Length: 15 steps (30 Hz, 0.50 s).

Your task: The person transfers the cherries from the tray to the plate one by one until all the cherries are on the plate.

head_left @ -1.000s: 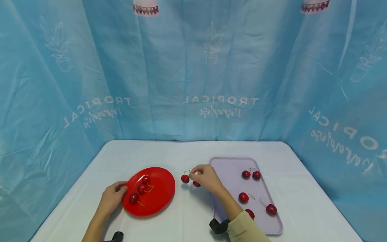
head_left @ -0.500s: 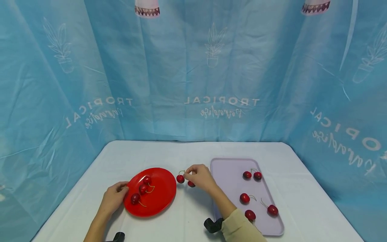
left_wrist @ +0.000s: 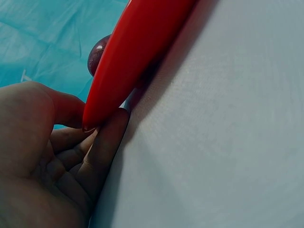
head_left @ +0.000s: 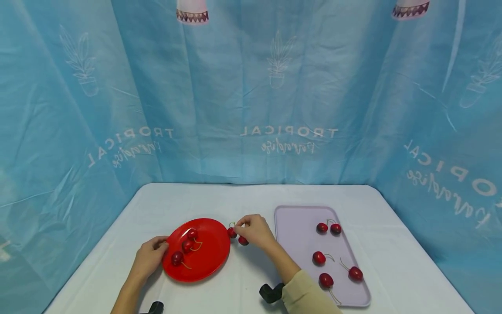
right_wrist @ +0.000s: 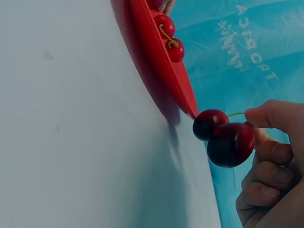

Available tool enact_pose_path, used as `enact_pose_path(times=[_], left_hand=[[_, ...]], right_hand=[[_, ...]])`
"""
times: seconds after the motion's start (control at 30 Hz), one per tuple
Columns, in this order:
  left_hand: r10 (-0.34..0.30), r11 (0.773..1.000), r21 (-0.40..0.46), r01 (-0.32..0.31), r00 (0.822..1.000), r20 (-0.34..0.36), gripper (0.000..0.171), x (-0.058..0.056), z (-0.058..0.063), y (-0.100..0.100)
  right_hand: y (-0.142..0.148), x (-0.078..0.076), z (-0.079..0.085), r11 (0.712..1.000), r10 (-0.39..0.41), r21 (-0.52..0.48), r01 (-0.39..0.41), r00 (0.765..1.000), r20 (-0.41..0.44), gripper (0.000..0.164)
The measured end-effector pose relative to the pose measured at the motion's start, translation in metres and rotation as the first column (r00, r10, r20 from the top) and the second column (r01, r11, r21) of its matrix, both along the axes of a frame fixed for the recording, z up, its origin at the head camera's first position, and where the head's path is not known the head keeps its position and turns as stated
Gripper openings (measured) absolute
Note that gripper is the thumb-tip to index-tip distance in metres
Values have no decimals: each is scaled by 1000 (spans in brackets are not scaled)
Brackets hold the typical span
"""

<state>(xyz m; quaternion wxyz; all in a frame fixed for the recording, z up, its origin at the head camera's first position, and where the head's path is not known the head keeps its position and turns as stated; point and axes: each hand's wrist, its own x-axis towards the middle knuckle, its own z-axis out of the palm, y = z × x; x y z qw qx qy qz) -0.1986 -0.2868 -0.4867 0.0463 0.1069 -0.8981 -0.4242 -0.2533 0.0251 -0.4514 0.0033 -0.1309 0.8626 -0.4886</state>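
My left hand (head_left: 148, 258) pinches the left rim of a red plate (head_left: 209, 257) between thumb and fingers; in the left wrist view that edge sits tilted up off the table. Three cherries with stems lie on the plate, the nearest a dark cherry (head_left: 177, 258). Just off the plate's right rim, my right hand (head_left: 256, 231) pinches the green stems of a pair of cherries (right_wrist: 231, 145) between thumb and forefinger. The pair hangs above the table, and the other fingers of that hand are curled in.
A pale lilac tray (head_left: 294, 244) stands on the right of the white table (head_left: 243, 288). Several cherries lie in it, among them a joined pair (head_left: 335, 229). A blue printed curtain (head_left: 219, 87) surrounds the table's back and sides.
My right hand has moved left with the pair of cherries, from between tray and plate to the plate's right rim. The left hand keeps its hold on the plate.
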Motion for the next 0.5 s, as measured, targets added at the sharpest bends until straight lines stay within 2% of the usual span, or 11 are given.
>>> enact_pose_path(times=[0.5], left_hand=[[-1, 1000, 4, 1, 1000, -5, 40, 0, 0, 0]], right_hand=[[-21, -4, 4, 1000, 0, -18, 0, 1000, -11, 9]])
